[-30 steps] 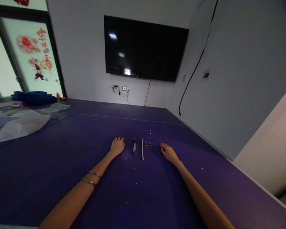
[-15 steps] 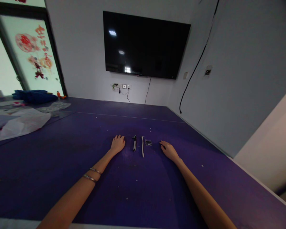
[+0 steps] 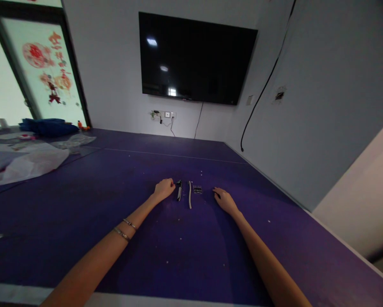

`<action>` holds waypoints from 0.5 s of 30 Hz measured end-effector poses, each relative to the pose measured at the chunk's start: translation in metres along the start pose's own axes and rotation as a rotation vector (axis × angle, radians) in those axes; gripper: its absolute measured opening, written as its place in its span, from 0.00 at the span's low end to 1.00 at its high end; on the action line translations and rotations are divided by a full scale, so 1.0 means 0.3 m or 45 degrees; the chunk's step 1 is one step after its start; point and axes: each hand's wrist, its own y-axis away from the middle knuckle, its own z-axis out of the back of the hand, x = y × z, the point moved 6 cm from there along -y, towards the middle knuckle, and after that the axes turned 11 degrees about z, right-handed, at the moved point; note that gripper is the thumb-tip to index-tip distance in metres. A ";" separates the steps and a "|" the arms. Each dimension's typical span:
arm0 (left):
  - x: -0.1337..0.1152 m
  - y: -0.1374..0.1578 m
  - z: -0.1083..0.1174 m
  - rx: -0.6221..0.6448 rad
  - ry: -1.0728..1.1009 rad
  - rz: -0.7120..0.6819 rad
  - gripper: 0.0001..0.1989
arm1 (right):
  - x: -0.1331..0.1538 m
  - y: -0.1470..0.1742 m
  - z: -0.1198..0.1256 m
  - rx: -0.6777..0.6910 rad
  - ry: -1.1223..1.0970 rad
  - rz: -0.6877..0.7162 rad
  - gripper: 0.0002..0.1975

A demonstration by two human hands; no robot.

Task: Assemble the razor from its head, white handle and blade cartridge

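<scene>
1. Far left of the frame: crumpled pale sheets (image 3: 25,164) lie on the purple table (image 3: 185,256), with a blue bundle (image 3: 47,127) behind them below the window with red decorations (image 3: 47,72).
2. Left of centre: the left hand (image 3: 164,188) rests on the table, fingers curled loosely together, its fingertips just beside or touching the top of a dark tool; which one cannot be told. Two thin bangles (image 3: 126,228) ring its forearm.
3. Centre: the dark tool (image 3: 179,190) lies lengthwise, pointing away from the person. Just right of it, parallel, lies a thin pale strip (image 3: 190,194).
4. Slightly right of centre: a small dark block (image 3: 197,189) sits near the strip's far end, apart from it.
5. Right of centre: the right hand (image 3: 224,200) lies palm down, fingers relaxed and close together, holding nothing, near the block but not touching it.
6. Upper centre: a black screen (image 3: 194,59) hangs on the wall; a black cable (image 3: 262,91) runs down the right-hand wall.
</scene>
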 end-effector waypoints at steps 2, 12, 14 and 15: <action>-0.042 -0.006 -0.016 0.066 0.005 -0.009 0.13 | 0.000 0.001 0.001 0.003 -0.011 -0.010 0.19; -0.125 -0.025 -0.068 0.111 0.246 0.170 0.08 | 0.010 0.003 0.014 -0.040 -0.023 0.008 0.18; -0.118 -0.027 -0.076 0.110 0.344 0.214 0.05 | 0.010 0.003 0.015 -0.041 -0.020 0.011 0.18; -0.113 -0.029 -0.078 0.114 0.404 0.239 0.04 | 0.011 0.003 0.015 -0.042 -0.018 0.013 0.18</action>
